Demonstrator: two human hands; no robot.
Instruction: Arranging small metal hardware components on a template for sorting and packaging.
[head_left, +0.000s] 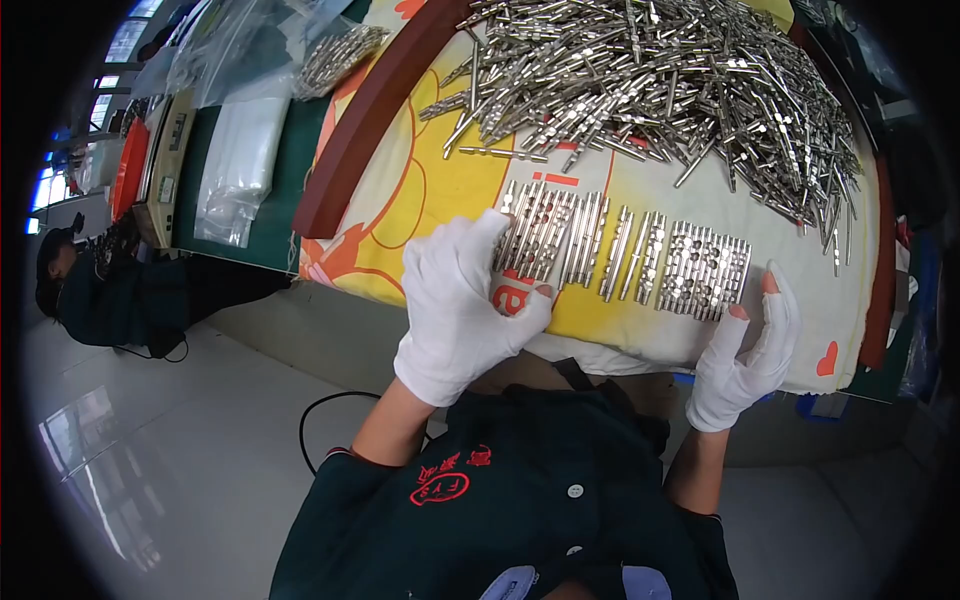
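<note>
A big heap of small shiny metal pins [660, 80] lies on a yellow patterned cloth [440, 180] spread over the table. Nearer me, a row of pins [625, 255] is laid side by side in neat groups. My left hand [465, 305], in a white glove, rests flat on the cloth with its fingers against the left end of the row. My right hand [745, 350], in a white glove with bare fingertips, lies open at the right end of the row, touching the cloth's front edge. Neither hand holds anything.
A dark red curved rim [365, 115] borders the cloth on the left. Beyond it are clear plastic bags [240, 160] and a bag of pins [335, 55] on a green surface. A person [70, 280] sits at far left. A black cable [320, 420] lies on the floor.
</note>
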